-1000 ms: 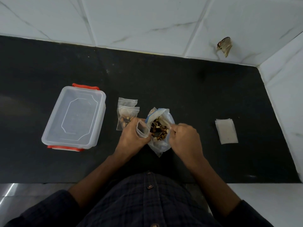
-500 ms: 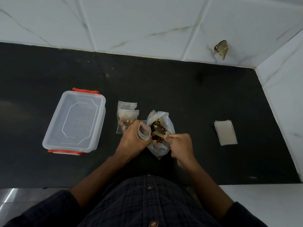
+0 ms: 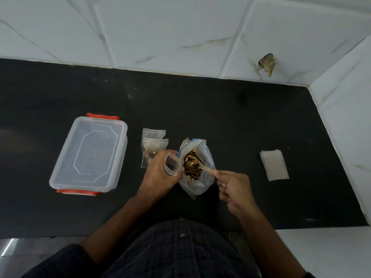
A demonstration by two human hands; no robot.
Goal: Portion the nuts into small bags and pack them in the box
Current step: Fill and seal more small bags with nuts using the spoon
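Left hand (image 3: 158,173): fingers curled round a small empty bag (image 3: 171,165), holding its mouth open and upward.
Right hand (image 3: 233,189): thumb and forefinger pinch the end of a wooden spoon (image 3: 202,166); the other fingers are curled in.
Spoon: its bowl lies down among the nuts (image 3: 191,165), just beyond the right fingertips.
Big bag (image 3: 197,167): stands open between the two hands, touching the left fingers, holding the nuts.
Filled small bags (image 3: 153,149): two, overlapping, just beyond the left knuckles.
Box (image 3: 89,154): clear, lid on, red clips, well to the left of the left hand.
Flat bags (image 3: 274,167): a pale stack to the right of the right hand, apart from it.
Surface: dark counter (image 3: 230,117).
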